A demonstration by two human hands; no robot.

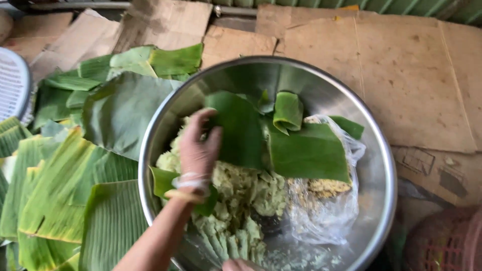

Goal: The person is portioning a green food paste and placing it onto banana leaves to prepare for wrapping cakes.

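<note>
I can see only a sliver of my right hand (238, 265) at the bottom edge, so its grip I cannot tell. My gloved left hand (199, 145) pinches a banana leaf piece (236, 128) inside the steel bowl (374, 170), over pale green dough (236, 200). A clear plastic bag (326, 211) half hides yellowish filling beside it. Stacked banana leaves (75, 175) and cardboard (411, 75) surround the bowl.

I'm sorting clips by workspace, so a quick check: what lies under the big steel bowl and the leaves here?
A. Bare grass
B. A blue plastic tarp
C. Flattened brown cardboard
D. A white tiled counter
C: flattened brown cardboard spreads behind and beside the steel bowl and the pile of banana leaves, while the gloved left hand reaches into the bowl onto a leaf piece.
</note>
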